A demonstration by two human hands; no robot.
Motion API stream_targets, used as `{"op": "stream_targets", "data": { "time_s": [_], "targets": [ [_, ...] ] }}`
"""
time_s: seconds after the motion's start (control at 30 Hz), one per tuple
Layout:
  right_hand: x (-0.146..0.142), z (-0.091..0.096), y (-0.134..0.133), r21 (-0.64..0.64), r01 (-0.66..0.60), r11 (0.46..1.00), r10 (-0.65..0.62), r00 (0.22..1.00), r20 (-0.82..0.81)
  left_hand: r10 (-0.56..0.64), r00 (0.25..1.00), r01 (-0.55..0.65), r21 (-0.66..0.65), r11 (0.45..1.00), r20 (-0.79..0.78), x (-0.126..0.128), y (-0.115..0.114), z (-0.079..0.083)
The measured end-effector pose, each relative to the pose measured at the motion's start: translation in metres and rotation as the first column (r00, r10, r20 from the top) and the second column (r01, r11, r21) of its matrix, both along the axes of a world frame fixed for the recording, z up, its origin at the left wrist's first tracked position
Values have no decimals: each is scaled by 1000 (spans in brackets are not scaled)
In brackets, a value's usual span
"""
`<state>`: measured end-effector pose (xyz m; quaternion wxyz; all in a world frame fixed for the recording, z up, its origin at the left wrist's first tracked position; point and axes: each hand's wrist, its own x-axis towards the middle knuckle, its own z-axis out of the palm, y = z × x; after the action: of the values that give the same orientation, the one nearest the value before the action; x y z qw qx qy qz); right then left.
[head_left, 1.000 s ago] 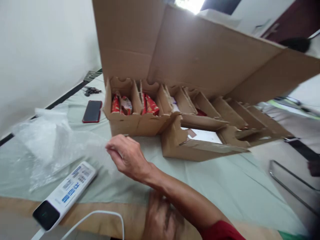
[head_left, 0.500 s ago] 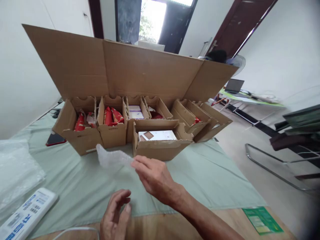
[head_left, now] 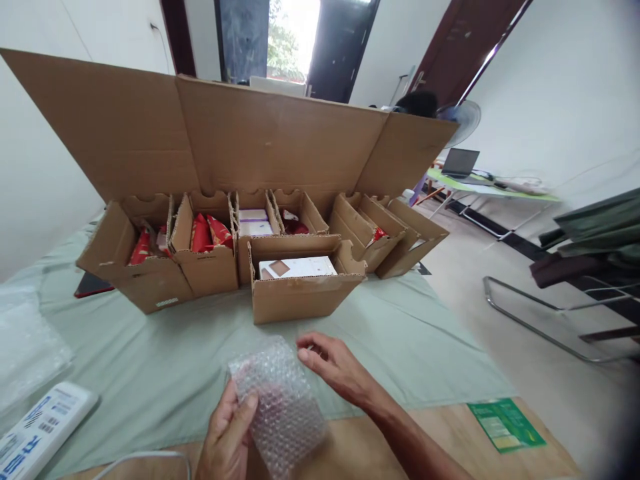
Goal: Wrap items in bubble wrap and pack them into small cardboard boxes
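A clear bubble wrap bag (head_left: 287, 407) is pinched in my left hand (head_left: 230, 427), thumb on its front face and fingers behind. A reddish tint shows through the bag; I cannot tell whether it is my fingers or something inside. Just off the bag's upper right edge is my right hand (head_left: 340, 370), fingers loosely curved and apart, with nothing seen in it. Beyond both hands stands an open cardboard box (head_left: 300, 303) with a white box (head_left: 313, 267) in it.
A row of open cardboard boxes (head_left: 207, 270) with red packets (head_left: 201, 233) stands before a tall cardboard panel (head_left: 280, 143). More bubble wrap (head_left: 30, 333) and a white packet with blue lettering (head_left: 45, 423) lie left. A green printed sheet (head_left: 505, 423) lies right.
The clear wrap has passed from my right hand to my left and come nearer, now spread flat. My right hand has let go and lowered. The view has shifted slightly right.
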<state>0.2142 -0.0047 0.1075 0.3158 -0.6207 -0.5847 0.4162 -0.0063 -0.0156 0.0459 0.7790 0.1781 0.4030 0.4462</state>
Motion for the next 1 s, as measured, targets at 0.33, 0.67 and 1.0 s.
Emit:
{"op": "stream_targets", "data": {
  "time_s": [0.33,0.67,1.0],
  "targets": [
    [-14,-10,-5,-162,-97,982,-18,806,-591,-271,955,284,114,952,-117,4,-6,7],
    [-12,6,1,53,5,999,-6,1000,28,40,781,153,253,955,-624,-22,6,12],
    [-58,-8,-11,-55,-309,949,308,951,-34,-204,759,396,190,898,-618,-19,13,28]
  ]
}}
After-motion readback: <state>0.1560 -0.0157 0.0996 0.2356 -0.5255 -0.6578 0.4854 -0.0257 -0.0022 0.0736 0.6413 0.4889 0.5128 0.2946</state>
